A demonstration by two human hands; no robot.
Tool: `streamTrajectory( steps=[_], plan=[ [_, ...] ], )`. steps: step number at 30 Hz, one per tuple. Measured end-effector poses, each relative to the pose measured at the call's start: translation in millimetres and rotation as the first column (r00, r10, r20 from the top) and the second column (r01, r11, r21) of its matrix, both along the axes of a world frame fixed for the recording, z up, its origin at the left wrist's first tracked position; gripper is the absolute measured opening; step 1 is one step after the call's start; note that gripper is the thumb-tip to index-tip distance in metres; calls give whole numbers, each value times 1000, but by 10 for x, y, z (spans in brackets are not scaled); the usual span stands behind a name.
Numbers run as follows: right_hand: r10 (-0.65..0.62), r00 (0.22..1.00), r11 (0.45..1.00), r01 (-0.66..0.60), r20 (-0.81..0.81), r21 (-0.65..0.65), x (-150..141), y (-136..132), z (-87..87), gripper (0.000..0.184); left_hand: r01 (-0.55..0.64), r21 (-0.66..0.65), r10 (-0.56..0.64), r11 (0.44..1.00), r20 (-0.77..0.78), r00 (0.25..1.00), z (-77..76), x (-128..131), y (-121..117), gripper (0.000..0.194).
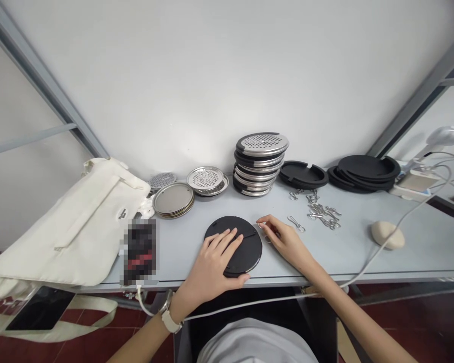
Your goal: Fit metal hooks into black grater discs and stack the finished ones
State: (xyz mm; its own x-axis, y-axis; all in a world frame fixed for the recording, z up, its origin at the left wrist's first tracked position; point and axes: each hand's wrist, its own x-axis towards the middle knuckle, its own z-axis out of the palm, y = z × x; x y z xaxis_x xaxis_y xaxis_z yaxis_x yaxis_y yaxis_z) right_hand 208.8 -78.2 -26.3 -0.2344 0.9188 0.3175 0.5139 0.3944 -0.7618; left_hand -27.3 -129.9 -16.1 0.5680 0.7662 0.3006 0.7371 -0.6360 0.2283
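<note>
Nearest is pale clothing (255, 345), in front of the round black disc (249, 254) on the grey table (174, 252). The left hand (214, 264) lies flat upon this disc, gripping nothing; at its right, the right hand (287, 245) seems to pinch a wire clip (268, 240). Picking up appears in hand; the next move probably calls for a secure pinch

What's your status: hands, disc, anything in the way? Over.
Left hand resting on black disc. Right hand at metal clip beside it, grip unclear. Disc flat on table. White cable passing under both forearms.
</note>
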Motion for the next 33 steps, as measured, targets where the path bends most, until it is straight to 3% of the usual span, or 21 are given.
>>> streamTrajectory(
  steps=[4, 14, 17, 21, 33],
  plan=[
    [-24, 1000, 1000, 24, -13, -6, -17, 23, -23, 27, 0, 7, 0, 1000, -2, 1000, 7, 2, -1, 79],
    [95, 995, 992, -96, 25, 81, -68, -8, 10, 17, -10, -6, 10, 1000, -28, 1000, 16, 1, -2, 79],
    [112, 994, 990, -112, 9, 90, -57, -14, 7, 18, -10, -1, 10, 1000, -20, 1000, 16, -2, -4, 80],
    [113, 993, 992, -110, -38, 68, -38, -19, 3, 33, -4, -2, 4, 1000, -19, 1000, 19, -5, -4, 80],
    [165, 985, 982, -169, 57, 88, -8, -43, 37, 27, 3, 6, -3, 1000, -13, 1000, 0, -9, 4, 80]
  ],
)
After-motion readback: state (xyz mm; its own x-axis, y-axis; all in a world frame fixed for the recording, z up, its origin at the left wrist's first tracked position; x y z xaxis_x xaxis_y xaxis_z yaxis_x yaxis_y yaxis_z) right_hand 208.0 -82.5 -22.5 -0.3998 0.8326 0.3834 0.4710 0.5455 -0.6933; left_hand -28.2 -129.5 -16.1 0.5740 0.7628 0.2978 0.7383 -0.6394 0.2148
